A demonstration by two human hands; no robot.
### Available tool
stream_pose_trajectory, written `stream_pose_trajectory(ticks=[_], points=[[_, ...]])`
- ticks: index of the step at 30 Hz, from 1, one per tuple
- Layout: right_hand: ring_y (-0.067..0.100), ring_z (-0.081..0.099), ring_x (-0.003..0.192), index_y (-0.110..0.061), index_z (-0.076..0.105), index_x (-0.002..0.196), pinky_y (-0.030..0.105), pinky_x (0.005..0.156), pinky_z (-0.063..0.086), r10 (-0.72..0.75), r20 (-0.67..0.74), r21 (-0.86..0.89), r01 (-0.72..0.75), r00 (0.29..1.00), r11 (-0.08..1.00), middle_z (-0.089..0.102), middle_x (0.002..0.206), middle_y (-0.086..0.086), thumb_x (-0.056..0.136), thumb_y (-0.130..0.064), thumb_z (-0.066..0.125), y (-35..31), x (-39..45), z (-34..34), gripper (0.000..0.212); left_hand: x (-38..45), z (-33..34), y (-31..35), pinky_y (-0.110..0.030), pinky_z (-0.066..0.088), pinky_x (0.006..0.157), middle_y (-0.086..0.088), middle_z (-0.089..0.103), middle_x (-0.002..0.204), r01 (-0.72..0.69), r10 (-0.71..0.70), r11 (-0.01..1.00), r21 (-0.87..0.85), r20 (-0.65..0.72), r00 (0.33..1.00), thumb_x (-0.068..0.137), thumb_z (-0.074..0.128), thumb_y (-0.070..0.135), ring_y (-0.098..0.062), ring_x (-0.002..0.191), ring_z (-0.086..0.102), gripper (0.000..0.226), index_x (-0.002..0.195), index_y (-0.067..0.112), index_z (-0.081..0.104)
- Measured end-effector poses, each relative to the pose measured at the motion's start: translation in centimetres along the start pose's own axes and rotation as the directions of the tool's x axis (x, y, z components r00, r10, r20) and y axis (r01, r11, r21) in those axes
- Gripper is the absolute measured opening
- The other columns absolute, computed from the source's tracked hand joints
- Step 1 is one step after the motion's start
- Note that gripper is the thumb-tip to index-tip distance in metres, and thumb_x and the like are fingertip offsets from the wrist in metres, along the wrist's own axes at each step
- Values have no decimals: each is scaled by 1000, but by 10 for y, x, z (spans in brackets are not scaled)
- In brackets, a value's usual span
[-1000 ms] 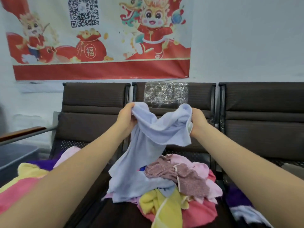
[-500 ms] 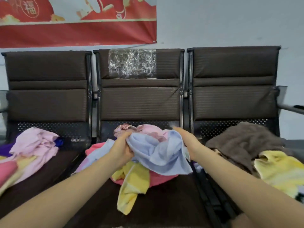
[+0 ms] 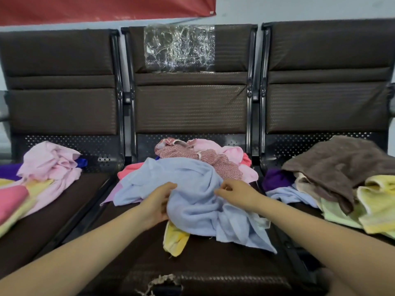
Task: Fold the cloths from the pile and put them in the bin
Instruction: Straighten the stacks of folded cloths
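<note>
Light-blue cloth point(image 3: 192, 199) lies crumpled, unfolded; our left hand point(image 3: 157, 205) fingers grip it, right hand point(image 3: 237, 192) fingers pinch it; beyond them the pile point(image 3: 205, 154) waits, no bin visible.

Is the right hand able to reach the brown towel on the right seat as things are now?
Probably yes. The brown towel lies on top of its pile, uncovered, and nothing stands between it and the right hand. That hand is at the light blue cloth, so it would first have to leave it.
</note>
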State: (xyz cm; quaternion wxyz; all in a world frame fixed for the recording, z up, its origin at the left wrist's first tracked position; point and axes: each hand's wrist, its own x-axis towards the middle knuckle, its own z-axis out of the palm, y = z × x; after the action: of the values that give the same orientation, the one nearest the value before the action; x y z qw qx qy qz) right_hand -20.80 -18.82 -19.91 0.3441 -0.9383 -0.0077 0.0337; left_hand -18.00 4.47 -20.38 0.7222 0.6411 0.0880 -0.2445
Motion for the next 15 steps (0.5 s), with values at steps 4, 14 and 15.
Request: stream_pose_trajectory(ticks=[4, 14, 15], points=[[9, 36, 42, -17, 41, 59, 23, 49, 32, 259, -93, 566, -163, 961, 808, 41, 49, -4, 90, -21, 56, -7, 24, 0, 35, 6, 5, 9, -24, 44, 56, 1, 63, 62, -106, 107, 994, 39, -25, 994, 93, 54, 34, -14, 62, 58, 25, 82, 14, 63], [12, 40, 52, -15, 50, 63, 21, 52, 33, 249, 355, 822, -428, 901, 377, 45, 59, 2, 87, -21, 66, 7, 30, 13, 29, 16, 21, 13, -42, 41, 106, -9, 66, 119, -150, 131, 938, 312, 80, 988, 92, 61, 34, -25, 116, 58, 37, 117, 7, 66], [13, 42, 52, -15, 51, 62, 23, 52, 35, 243, 332, 836, -404, 911, 371, 46, 60, 3, 85, -19, 68, 9, 32, 15, 28, 18, 24, 11, -38, 39, 107, -9, 64, 123, -201, 177, 887, 416, 96, 980, 94, 57, 30, -24, 120, 55, 36, 120, 5, 64]])
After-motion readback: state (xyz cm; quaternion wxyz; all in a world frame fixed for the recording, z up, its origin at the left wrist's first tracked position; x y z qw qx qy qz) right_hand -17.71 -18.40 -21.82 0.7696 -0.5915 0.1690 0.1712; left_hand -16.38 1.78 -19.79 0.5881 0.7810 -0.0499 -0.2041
